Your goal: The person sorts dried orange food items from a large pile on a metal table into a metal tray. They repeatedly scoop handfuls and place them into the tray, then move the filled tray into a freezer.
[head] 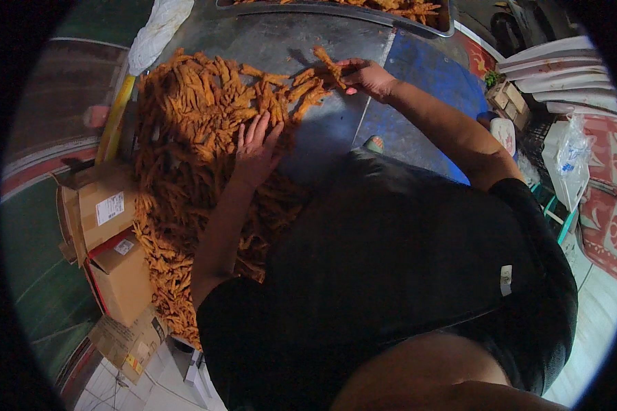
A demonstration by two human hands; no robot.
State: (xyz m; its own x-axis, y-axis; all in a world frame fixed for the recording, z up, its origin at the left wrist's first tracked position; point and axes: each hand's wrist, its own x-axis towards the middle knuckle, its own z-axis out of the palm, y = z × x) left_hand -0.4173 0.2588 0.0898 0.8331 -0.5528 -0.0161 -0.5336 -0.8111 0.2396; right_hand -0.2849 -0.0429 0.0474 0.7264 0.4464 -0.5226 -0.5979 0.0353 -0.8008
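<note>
A large heap of orange-brown chicken feet [205, 103] covers the left part of a metal tabletop [288, 36]. My left hand [255, 146] rests on the heap's right side, palm down with fingers apart; whether it grips a piece is not visible. At the far right edge of the heap, my right hand [365, 77] holds one chicken foot [330, 67] between thumb and fingers, raised a little over several loose feet [308, 95].
A metal tray [334, 18] of more feet stands at the far edge. Blue sheeting [416, 87] covers the table's right part. Cardboard boxes [126, 287] line the left side, near a white plastic bag [159, 36]. A white foam lid [560, 164] is at the right.
</note>
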